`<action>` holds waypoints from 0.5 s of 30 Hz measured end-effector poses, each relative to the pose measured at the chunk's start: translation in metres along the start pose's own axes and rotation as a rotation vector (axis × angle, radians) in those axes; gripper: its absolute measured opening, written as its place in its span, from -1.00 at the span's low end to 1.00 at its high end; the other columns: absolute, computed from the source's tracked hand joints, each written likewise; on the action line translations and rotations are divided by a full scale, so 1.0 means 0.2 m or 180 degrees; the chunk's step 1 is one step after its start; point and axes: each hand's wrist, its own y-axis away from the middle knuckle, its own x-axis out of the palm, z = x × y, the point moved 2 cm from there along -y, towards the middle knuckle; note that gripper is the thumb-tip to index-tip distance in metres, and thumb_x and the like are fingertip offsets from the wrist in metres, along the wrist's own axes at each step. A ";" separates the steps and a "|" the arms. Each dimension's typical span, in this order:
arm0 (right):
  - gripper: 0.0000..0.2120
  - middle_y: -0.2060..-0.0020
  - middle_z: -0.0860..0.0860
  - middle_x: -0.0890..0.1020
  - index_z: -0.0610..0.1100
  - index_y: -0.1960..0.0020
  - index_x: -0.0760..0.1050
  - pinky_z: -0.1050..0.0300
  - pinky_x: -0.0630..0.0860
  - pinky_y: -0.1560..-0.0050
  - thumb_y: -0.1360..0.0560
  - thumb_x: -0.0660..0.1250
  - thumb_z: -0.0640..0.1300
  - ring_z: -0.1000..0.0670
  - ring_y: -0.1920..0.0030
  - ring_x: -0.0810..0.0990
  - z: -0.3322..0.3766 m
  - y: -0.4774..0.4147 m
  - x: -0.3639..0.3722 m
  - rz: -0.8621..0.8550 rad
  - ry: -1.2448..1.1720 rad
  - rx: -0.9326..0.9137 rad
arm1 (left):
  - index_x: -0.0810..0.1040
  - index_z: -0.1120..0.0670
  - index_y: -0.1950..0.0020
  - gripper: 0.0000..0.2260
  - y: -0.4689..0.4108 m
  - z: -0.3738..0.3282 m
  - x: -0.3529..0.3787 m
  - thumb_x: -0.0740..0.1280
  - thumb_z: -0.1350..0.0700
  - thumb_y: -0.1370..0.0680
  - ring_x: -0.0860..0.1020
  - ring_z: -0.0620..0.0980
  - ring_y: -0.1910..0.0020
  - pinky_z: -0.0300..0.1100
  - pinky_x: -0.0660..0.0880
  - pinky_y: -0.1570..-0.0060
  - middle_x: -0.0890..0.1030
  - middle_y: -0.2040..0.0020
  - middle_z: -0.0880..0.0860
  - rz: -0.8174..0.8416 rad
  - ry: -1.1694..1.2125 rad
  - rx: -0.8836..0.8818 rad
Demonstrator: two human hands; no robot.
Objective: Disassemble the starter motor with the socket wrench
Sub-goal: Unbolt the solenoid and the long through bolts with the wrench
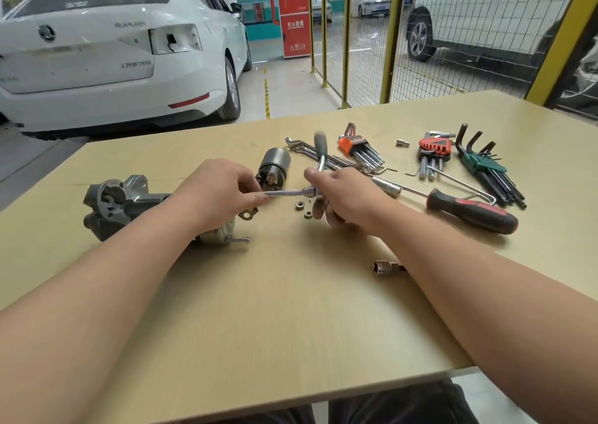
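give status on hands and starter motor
Left hand pinches socket wrench shaft, right hand grips its head. Starter motor lies left, off tool. Two nuts underneath.

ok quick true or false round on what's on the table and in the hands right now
1. The left hand pinches the wrench. True.
2. The screwdriver is in the right hand. False: it lies on the table; that hand grips the wrench.
3. Two nuts lie loose near the hands. True.
4. The motor lies right of both hands. False: it lies on the left, by the left arm.
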 end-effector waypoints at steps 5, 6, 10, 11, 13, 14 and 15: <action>-0.75 0.25 0.17 0.65 0.15 0.06 0.58 0.17 0.56 0.06 -0.44 0.43 -0.21 0.12 0.18 0.61 -0.01 0.00 -0.04 -0.0028 -0.0136 -0.1118 | 0.61 -0.17 0.17 -0.89 -0.02 0.02 -0.01 0.32 -0.12 -0.50 0.54 -0.17 0.23 -0.19 0.45 0.26 0.60 0.28 -0.17 0.0423 0.0082 -0.0117; -0.74 0.22 0.17 0.66 0.15 0.05 0.58 0.15 0.56 0.01 -0.44 0.43 -0.21 0.12 0.14 0.62 -0.01 0.00 -0.04 -0.0088 -0.0078 -0.1124 | 0.61 -0.15 0.17 -0.85 -0.03 0.02 -0.02 0.29 -0.11 -0.52 0.54 -0.10 0.24 -0.16 0.45 0.28 0.61 0.28 -0.12 0.0446 0.0030 -0.0112; -0.66 0.37 -0.03 0.69 -0.14 0.16 0.55 0.25 0.49 0.43 -0.58 0.20 0.08 0.01 0.48 0.61 0.00 0.00 0.03 -0.0115 -0.0244 0.0042 | 0.60 -0.12 0.25 -0.89 -0.02 0.01 0.00 0.37 -0.06 -0.48 0.49 -0.18 0.34 -0.22 0.33 0.40 0.59 0.35 -0.14 0.0140 0.0043 0.0007; -0.56 0.47 -0.02 0.65 -0.15 0.23 0.54 0.33 0.40 0.53 -0.58 0.14 0.15 0.03 0.58 0.53 0.00 0.00 0.03 -0.0171 -0.0120 0.0206 | 0.59 -0.11 0.25 -0.91 -0.01 0.01 0.00 0.40 -0.04 -0.46 0.51 -0.19 0.32 -0.23 0.35 0.37 0.59 0.33 -0.14 0.0030 0.0123 -0.0002; -0.56 0.52 0.00 0.61 -0.11 0.29 0.56 0.32 0.36 0.53 -0.57 0.17 0.16 0.02 0.59 0.45 0.01 -0.01 0.01 -0.0210 0.0111 0.0046 | 0.57 -0.10 0.25 -0.91 -0.01 0.01 0.00 0.44 -0.04 -0.43 0.52 -0.19 0.29 -0.22 0.39 0.34 0.59 0.31 -0.14 -0.0080 0.0234 -0.0055; -0.66 0.48 0.03 0.63 -0.06 0.27 0.57 0.27 0.41 0.44 -0.57 0.24 0.09 0.02 0.52 0.48 0.02 -0.01 0.00 -0.0178 -0.0011 -0.0211 | 0.57 -0.12 0.24 -0.91 -0.01 0.02 0.00 0.43 -0.05 -0.43 0.52 -0.19 0.28 -0.22 0.37 0.33 0.59 0.30 -0.15 -0.0034 0.0238 -0.0060; -0.79 0.41 0.05 0.64 0.00 0.23 0.59 0.21 0.47 0.34 -0.55 0.30 -0.03 0.01 0.44 0.53 0.02 -0.01 -0.01 -0.0082 -0.0305 -0.0523 | 0.56 -0.15 0.23 -0.92 -0.01 0.02 0.00 0.41 -0.07 -0.44 0.51 -0.20 0.26 -0.23 0.36 0.33 0.58 0.29 -0.17 0.0083 0.0214 -0.0047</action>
